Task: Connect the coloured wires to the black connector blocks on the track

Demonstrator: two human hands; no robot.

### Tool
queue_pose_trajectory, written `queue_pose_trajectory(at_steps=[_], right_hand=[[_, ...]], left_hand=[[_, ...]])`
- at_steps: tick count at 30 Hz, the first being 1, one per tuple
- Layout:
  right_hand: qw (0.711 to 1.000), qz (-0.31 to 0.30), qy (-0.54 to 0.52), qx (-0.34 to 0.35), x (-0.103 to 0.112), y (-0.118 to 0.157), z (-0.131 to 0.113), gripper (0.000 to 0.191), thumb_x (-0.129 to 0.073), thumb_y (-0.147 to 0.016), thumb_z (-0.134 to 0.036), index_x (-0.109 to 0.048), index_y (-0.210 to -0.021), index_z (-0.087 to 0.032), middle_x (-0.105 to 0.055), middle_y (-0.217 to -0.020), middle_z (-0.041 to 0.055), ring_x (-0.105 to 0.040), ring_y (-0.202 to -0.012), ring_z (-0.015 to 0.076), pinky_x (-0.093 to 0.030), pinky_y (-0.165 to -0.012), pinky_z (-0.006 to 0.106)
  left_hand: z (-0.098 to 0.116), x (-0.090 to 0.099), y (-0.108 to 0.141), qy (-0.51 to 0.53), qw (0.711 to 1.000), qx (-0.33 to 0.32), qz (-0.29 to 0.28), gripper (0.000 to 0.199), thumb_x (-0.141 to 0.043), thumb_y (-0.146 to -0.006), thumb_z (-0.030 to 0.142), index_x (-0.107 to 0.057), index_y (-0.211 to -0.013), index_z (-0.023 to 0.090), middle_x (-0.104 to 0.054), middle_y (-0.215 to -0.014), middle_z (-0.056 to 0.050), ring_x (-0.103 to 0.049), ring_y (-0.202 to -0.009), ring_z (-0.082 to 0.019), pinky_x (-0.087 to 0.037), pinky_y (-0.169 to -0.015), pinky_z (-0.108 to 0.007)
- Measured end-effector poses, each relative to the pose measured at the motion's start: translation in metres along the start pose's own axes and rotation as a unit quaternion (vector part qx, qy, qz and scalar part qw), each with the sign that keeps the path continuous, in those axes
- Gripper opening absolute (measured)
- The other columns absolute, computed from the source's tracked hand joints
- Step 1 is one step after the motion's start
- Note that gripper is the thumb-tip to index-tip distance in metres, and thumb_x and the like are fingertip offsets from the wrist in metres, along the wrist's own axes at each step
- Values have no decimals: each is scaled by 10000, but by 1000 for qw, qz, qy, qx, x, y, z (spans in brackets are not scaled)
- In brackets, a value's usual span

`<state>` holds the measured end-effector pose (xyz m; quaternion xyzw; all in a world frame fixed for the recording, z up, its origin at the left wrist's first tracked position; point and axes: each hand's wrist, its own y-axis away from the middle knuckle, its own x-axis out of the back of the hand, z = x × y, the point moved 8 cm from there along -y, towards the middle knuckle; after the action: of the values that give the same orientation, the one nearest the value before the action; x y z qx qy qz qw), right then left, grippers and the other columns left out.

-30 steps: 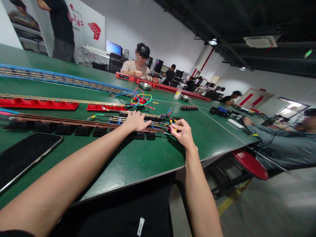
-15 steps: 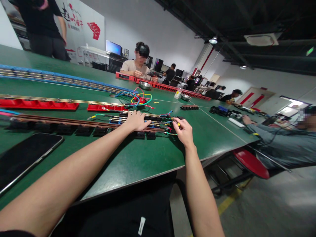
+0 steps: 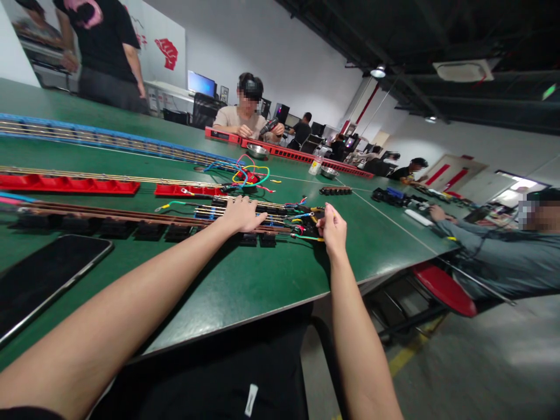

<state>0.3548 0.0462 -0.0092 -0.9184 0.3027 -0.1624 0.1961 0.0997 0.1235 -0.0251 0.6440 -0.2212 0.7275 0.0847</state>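
My left hand (image 3: 241, 215) lies with spread fingers on a bundle of copper-coloured rods (image 3: 144, 217) in black holders, pressing on its right end. Short coloured wires with metal lugs (image 3: 300, 216) stick out at that end. Just right of them, my right hand (image 3: 331, 227) is closed, fingers pinched together at the wire ends. A dark item with yellow parts shows at its fingertips, too small to make out. Behind the bundle lie red trays (image 3: 70, 184) with thin rods along them.
A phone (image 3: 52, 274) lies at the near left on the green table (image 3: 262, 286). Farther back are a blue rail (image 3: 109, 135), coiled wires (image 3: 251, 177), metal bowls (image 3: 257, 151) and a long red rail (image 3: 306, 157). People sit across and at the right; a red stool (image 3: 444, 289) stands below.
My right hand has shifted slightly right and turned, and the wire ends beside it have moved. My left hand stays nearly still. The standing person at the back left has moved right.
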Motion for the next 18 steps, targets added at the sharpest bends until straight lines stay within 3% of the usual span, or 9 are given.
queue_pose_trajectory(at_steps=[5,12,18], right_hand=[[997,-11,-74,-35,-1,-1,3,647,-510,-809,-647,-587,-1189,-130,-545,-465,-72,-397,-308,74,-295,-328,187],[986,-32,-123,-105,-2,-1,9,468,-507,-833,-599,-563,-1071,-200,-554,-449,-79,-419,-264,76,-276,-292,156],[975,-34,-153,-157,0,-1,11,356,-469,-883,-519,-570,-980,-192,-540,-426,-62,-402,-258,75,-255,-282,148]], left_hand=[[0,2,1,-5,1000,-2,6,678,-260,-916,614,-538,-1319,145,-546,-1327,-205,-473,-1247,-367,-340,-1016,-539],[-1,0,-1,-7,1000,0,14,675,-278,-901,625,-548,-1312,164,-559,-1308,-200,-487,-1228,-363,-358,-997,-529],[-2,0,-1,-2,1000,2,12,676,-278,-901,622,-553,-1312,160,-558,-1307,-201,-489,-1224,-367,-350,-1000,-527]])
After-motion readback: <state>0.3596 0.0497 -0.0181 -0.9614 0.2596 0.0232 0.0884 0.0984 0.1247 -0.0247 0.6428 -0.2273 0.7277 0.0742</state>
